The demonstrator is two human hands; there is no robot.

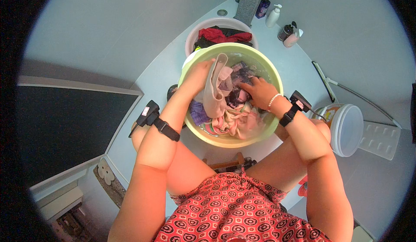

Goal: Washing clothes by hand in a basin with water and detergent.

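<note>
A pale yellow-green plastic basin (232,143) of water and wet laundry is between my knees. At its left side my left hand (201,74) grips the edge of a pale beige piece (214,102), cloth or soft plastic, that rises out of the water; some fingertips are hidden behind it. My right hand (261,91) lies on a dark purple and pink patterned cloth (239,96), fingertips partly under water, so its hold is unclear. Nearer me in the basin are a cream and pink striped cloth (240,120) and a purple cloth (199,112).
Behind stands a pale pink basin (189,42) with red and black clothes (224,35). Several pump bottles (273,17) line the right wall. A squeegee (325,81), a lidded bucket (349,130) and a white mat (380,138) are at right. A wooden stool (227,164) shows below.
</note>
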